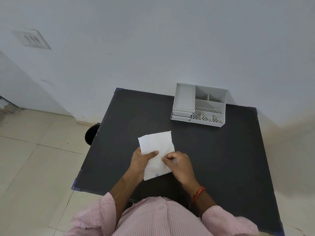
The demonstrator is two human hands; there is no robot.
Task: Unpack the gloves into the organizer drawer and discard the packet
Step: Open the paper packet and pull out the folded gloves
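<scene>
both hands on white packet (156, 150) over black worktop (221, 150).
left hand (142, 161) grips packet's left edge w/ thumb on top; right hand (179, 165) pinches its right side. grey organizer (199, 105) sits at far edge, well apart.

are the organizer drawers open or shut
Shut: both drawers sit stacked and pushed into the organizer at its front left, fronts nearly flush.
</scene>
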